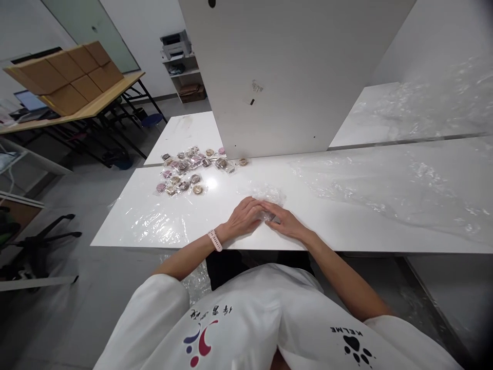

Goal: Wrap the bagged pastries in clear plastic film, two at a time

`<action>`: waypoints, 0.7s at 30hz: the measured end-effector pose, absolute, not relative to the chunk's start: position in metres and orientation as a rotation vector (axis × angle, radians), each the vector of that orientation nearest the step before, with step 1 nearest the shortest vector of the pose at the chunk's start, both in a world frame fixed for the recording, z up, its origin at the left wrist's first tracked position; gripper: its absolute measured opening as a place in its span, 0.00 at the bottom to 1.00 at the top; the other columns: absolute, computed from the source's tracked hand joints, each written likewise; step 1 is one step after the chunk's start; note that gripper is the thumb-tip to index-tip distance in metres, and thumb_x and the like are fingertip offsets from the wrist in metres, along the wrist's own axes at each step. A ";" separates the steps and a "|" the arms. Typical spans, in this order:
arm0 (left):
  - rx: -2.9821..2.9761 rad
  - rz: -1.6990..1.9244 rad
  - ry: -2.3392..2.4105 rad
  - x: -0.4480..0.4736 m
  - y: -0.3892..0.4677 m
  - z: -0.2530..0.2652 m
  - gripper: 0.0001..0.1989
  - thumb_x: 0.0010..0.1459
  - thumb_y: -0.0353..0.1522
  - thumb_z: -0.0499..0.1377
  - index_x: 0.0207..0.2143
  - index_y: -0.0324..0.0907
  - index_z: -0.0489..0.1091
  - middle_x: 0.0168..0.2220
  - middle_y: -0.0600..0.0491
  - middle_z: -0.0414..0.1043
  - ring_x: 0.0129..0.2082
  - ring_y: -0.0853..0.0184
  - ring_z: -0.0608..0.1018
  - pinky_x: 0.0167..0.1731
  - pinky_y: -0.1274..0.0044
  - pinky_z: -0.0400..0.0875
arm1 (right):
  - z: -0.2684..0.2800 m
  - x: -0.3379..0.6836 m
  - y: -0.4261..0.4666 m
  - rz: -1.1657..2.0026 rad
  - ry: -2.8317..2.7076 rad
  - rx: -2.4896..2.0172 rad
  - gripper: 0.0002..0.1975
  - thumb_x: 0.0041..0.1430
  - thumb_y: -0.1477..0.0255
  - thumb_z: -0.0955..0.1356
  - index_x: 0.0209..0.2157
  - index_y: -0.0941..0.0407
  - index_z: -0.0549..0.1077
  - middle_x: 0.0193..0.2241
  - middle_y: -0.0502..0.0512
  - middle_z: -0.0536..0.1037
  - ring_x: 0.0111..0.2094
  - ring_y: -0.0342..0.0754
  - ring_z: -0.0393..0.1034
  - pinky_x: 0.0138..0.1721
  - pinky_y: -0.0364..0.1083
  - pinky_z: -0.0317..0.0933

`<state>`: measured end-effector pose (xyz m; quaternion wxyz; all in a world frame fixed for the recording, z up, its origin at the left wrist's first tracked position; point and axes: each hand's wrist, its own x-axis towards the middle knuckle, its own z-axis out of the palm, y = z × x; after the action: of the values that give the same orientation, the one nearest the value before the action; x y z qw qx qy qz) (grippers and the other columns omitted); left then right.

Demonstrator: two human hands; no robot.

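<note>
1. Nearest, we see the person's white shirt [246, 318] and a pale pink watch [214, 240] on the left wrist.
2. At the front of the white tabletop [346, 234], we find the left hand [243, 218], its fingers close together over the clear plastic wrap [271, 216]; we cannot tell whether they grip underneath.
3. Beside it, the right hand [285, 222] has its thumb and fingers closed about the wrap, which lies between both hands and spreads crumpled just beyond them.
4. Farther left, we see small wrapped packets [183, 186] in a loose cluster; to the right, a large plastic sheet [419, 190].
5. Behind these, we face an upright white panel [285, 77].
6. Farthest, we see cardboard boxes [67, 77] and a printer [176, 45] on a shelf [185, 73].
</note>
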<state>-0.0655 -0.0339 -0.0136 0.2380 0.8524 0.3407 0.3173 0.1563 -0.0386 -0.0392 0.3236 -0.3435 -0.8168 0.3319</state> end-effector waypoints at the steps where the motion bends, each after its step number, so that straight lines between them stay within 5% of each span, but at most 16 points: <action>1: 2.315 0.842 0.930 -0.068 -0.031 -0.009 0.14 0.58 0.35 0.62 0.47 0.46 0.70 0.56 0.43 0.70 0.64 0.55 0.67 0.66 0.55 0.53 | -0.040 0.157 -0.037 0.879 -2.134 -0.894 0.26 0.65 0.68 0.64 0.64 0.49 0.64 0.64 0.56 0.66 0.66 0.52 0.59 0.63 0.57 0.59; 3: 2.226 0.802 0.934 -0.070 -0.024 -0.001 0.22 0.52 0.36 0.66 0.50 0.46 0.69 0.59 0.43 0.68 0.66 0.53 0.62 0.68 0.53 0.46 | -0.041 0.158 -0.034 0.913 -2.101 -0.865 0.21 0.67 0.65 0.63 0.60 0.50 0.70 0.60 0.56 0.71 0.64 0.52 0.61 0.63 0.57 0.59; 6: 2.047 0.775 0.926 -0.069 -0.018 0.003 0.24 0.48 0.35 0.69 0.49 0.46 0.71 0.54 0.43 0.71 0.59 0.53 0.71 0.65 0.56 0.54 | -0.040 0.162 -0.036 1.000 -2.007 -0.849 0.18 0.68 0.63 0.62 0.56 0.50 0.72 0.57 0.55 0.74 0.61 0.51 0.65 0.61 0.55 0.60; 9: 1.888 0.774 0.970 -0.065 -0.022 0.001 0.21 0.49 0.37 0.69 0.47 0.46 0.72 0.48 0.45 0.75 0.48 0.56 0.76 0.54 0.64 0.67 | -0.039 0.169 -0.046 1.122 -1.878 -0.950 0.18 0.68 0.62 0.63 0.55 0.50 0.72 0.54 0.54 0.76 0.53 0.50 0.72 0.54 0.53 0.66; 13: 1.759 0.812 1.154 -0.050 -0.027 -0.004 0.17 0.54 0.41 0.66 0.44 0.46 0.71 0.35 0.52 0.75 0.33 0.64 0.74 0.37 0.74 0.68 | -0.041 0.173 -0.051 1.125 -1.622 -1.198 0.19 0.66 0.57 0.64 0.52 0.52 0.72 0.40 0.52 0.79 0.37 0.48 0.74 0.39 0.48 0.69; 18: 1.677 0.865 1.422 -0.025 -0.004 0.000 0.16 0.56 0.42 0.64 0.43 0.46 0.67 0.29 0.57 0.70 0.26 0.69 0.69 0.29 0.77 0.61 | -0.033 0.156 -0.023 0.790 -1.528 -1.482 0.14 0.66 0.60 0.62 0.46 0.54 0.71 0.43 0.55 0.77 0.33 0.48 0.72 0.34 0.47 0.64; 21: 1.640 0.822 1.492 -0.018 0.020 0.006 0.13 0.52 0.38 0.67 0.33 0.45 0.67 0.26 0.57 0.69 0.25 0.69 0.69 0.28 0.77 0.60 | -0.027 0.142 -0.014 0.380 -1.715 -1.660 0.15 0.69 0.68 0.57 0.43 0.55 0.73 0.45 0.59 0.76 0.33 0.49 0.70 0.36 0.50 0.61</action>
<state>-0.0176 0.0198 0.0055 0.3786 0.6419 0.5841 0.3216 0.1423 -0.0135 -0.0269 0.3545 -0.6421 -0.6636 0.1469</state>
